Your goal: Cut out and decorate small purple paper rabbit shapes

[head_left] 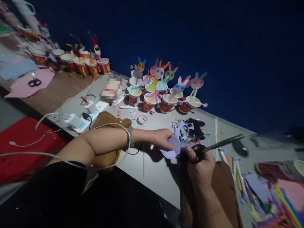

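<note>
Between the thumb and fingers of my left hand (162, 138) is a piece of light purple paper (172, 152). My right hand (201, 166) grips a pair of scissors (222, 143) by dark handles, and the blades point up and to the right, away from the paper. Just beyond both hands lies a pile of small paper scraps (184, 130) with a black object (196, 126) beside it. A roll of tape (142, 119) sits past my left wrist.
Several red paper cups (150, 103) with colourful rabbit-like figures stand along the far edge. A power strip (91, 117) with plugs and white cables (130, 142) lies left; one cable loops round my left forearm. Coloured strips and paper (258, 186) are scattered right. Another pair of scissors (34, 83) rests on pink paper.
</note>
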### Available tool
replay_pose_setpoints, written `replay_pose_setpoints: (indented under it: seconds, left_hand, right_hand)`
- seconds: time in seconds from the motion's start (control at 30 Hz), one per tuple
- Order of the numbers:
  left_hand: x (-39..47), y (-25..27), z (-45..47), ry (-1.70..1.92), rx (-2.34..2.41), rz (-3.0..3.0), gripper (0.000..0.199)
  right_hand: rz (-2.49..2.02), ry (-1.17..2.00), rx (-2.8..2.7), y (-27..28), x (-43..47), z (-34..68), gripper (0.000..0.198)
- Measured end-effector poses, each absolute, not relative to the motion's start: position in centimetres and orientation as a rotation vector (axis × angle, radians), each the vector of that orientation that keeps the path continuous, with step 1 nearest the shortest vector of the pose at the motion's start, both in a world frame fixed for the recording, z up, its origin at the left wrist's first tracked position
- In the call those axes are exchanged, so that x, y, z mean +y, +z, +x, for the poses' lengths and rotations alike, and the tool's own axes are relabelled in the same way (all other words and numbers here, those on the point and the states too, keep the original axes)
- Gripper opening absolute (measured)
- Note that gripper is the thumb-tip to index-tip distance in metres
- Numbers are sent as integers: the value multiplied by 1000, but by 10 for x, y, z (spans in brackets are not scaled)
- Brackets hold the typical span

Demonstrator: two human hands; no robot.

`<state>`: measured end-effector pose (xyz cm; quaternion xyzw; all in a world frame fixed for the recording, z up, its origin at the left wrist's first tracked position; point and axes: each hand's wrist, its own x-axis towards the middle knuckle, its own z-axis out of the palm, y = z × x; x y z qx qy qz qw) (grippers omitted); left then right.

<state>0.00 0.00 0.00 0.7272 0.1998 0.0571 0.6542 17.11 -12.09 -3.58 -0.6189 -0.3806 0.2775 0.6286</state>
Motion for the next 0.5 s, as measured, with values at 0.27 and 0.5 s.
replay_pose_setpoints:
  seconds: [0.27, 0.5]
  left_hand:
    - [5, -12, 3, 267, 418, 1523, 24]
    - [-1, 1, 2, 443, 507, 1244, 35]
  right_hand:
    - [-1396, 617, -889, -41, -119, 170, 31]
    - [-1384, 632, -1095, -20, -121, 161, 25]
